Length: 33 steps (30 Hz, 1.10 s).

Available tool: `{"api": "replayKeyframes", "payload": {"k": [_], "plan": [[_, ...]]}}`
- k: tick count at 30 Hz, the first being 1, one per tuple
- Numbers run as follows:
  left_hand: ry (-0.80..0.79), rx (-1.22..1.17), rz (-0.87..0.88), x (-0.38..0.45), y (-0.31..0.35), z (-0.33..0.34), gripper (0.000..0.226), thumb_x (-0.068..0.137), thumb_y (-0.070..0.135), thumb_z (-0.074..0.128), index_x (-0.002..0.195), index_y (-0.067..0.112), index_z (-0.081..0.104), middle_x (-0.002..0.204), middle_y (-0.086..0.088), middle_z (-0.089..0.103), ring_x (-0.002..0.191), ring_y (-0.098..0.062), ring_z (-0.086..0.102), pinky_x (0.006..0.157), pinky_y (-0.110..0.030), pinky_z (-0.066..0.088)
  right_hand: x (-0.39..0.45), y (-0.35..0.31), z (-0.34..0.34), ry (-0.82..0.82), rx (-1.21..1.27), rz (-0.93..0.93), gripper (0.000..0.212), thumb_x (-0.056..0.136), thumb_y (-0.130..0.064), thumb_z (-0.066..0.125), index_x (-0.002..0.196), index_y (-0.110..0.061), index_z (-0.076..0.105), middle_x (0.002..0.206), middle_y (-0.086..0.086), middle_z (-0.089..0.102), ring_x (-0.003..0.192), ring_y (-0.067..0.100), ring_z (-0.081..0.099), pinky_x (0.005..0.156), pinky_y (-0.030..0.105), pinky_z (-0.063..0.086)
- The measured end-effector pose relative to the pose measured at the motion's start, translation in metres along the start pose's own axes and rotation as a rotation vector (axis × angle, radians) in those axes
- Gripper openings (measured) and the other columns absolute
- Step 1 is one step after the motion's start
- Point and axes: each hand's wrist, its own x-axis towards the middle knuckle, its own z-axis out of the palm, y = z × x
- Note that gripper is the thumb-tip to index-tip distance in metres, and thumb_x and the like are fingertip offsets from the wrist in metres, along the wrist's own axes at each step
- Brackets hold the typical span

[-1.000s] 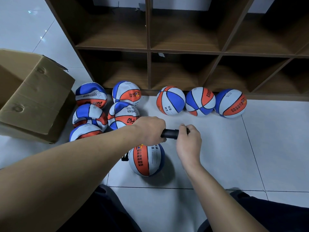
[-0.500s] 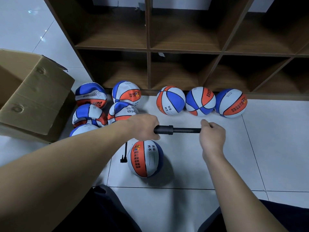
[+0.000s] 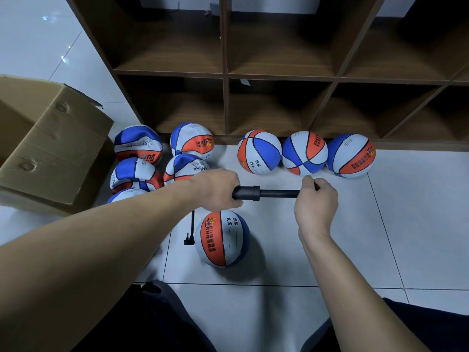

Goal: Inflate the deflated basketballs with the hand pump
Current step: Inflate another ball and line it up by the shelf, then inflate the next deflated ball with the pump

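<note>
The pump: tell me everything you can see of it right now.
The pump is black, apparently plastic, held level above the floor. The left hand grips its thick barrel; the right hand grips the handle, its thinner rod partly drawn out. A thin black hose hangs from under the left hand and ends in an angled tip beside the ball. Whether that tip enters the ball cannot be told.

Black hand pump (image 3: 264,193). Nearest basketball (image 3: 222,238) shows orange, white and blue panels. Brown cardboard box (image 3: 50,148), dark-brown shelf (image 3: 224,72).
</note>
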Motion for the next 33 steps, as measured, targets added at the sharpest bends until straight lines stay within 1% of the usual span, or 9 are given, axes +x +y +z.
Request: {"api": "replayKeyframes", "payload": {"k": [6,11,19,22,25,27,29,31,33], "plan": [[0.039,0.007,0.004,-0.003,0.01,0.003,0.035,0.094,0.048,0.065,0.071,0.024,0.057,0.067,0.002,0.061,0.063,-0.02,0.061,0.06,-0.034,0.053,-0.019,0.001,0.011,-0.035,-0.031,-0.073,0.044,0.108,-0.032,0.051,0.068,-0.015,0.04,0.061,-0.002,0.043,0.062,0.022,0.041,0.061,0.04,0.036],[0.03,0.019,0.021,-0.005,0.019,0.002,0.03,0.094,0.046,0.065,0.074,0.024,0.059,0.067,0.002,0.06,0.06,-0.018,0.059,0.055,-0.029,0.044,-0.035,0.004,0.018,-0.112,-0.075,-0.124,0.045,0.111,-0.039,0.046,0.076,-0.01,0.045,0.068,0.003,0.052,0.071,0.027,0.05,0.068,0.045,0.042],[-0.001,-0.008,0.036,-0.006,0.021,0.007,0.029,0.094,0.049,0.066,0.084,0.023,0.068,0.069,0.001,0.063,0.062,-0.019,0.062,0.057,-0.032,0.049,-0.047,0.003,0.025,-0.219,-0.109,-0.114,0.043,0.111,-0.045,0.047,0.084,-0.012,0.055,0.079,0.001,0.062,0.079,0.018,0.058,0.07,0.038,0.041],[-0.038,-0.047,0.023,-0.004,0.015,0.01,0.029,0.093,0.048,0.068,0.081,0.022,0.068,0.066,0.001,0.063,0.06,-0.021,0.061,0.056,-0.032,0.048,-0.045,0.007,0.027,-0.304,-0.062,-0.046,0.038,0.103,-0.053,0.058,0.091,-0.017,0.062,0.087,-0.001,0.068,0.084,0.018,0.065,0.073,0.034,0.048],[-0.066,-0.087,-0.004,-0.003,0.008,0.013,0.031,0.09,0.045,0.069,0.073,0.02,0.063,0.061,0.0,0.06,0.055,-0.022,0.057,0.056,-0.034,0.047,-0.04,0.012,0.029,-0.369,0.107,0.08,0.045,0.096,-0.062,0.066,0.103,-0.017,0.062,0.091,-0.001,0.068,0.081,0.019,0.065,0.076,0.032,0.051],[-0.083,-0.111,-0.03,-0.003,0.002,0.013,0.03,0.089,0.044,0.071,0.072,0.021,0.062,0.061,0.0,0.06,0.055,-0.022,0.057,0.056,-0.035,0.047,-0.039,0.016,0.029,-0.372,0.282,0.146,0.052,0.1,-0.063,0.062,0.111,-0.013,0.059,0.091,0.0,0.064,0.074,0.016,0.063,0.076,0.033,0.055],[-0.092,-0.128,-0.058,-0.004,-0.005,0.013,0.03,0.09,0.044,0.072,0.072,0.022,0.062,0.062,0.0,0.06,0.055,-0.022,0.057,0.055,-0.033,0.046,-0.039,0.025,0.032,-0.371,0.401,0.19,0.061,0.102,-0.071,0.052,0.12,-0.014,0.059,0.095,0.0,0.067,0.08,0.015,0.07,0.085,0.037,0.059],[-0.082,-0.15,-0.086,-0.004,-0.011,0.013,0.031,0.09,0.044,0.074,0.073,0.022,0.06,0.064,-0.002,0.06,0.058,-0.023,0.058,0.055,-0.033,0.045,-0.047,0.036,0.037,-0.363,0.51,0.275,0.077,0.095,-0.083,0.046,0.128,-0.015,0.06,0.092,0.003,0.069,0.084,0.02,0.072,0.087,0.041,0.056],[-0.068,-0.172,-0.108,-0.006,-0.016,0.013,0.029,0.09,0.044,0.074,0.075,0.022,0.061,0.068,-0.003,0.061,0.061,-0.025,0.059,0.058,-0.034,0.047,-0.06,0.048,0.044,-0.332,0.487,0.328,0.074,0.096,-0.081,0.044,0.122,-0.014,0.061,0.088,0.007,0.068,0.081,0.023,0.071,0.083,0.042,0.055]]}}
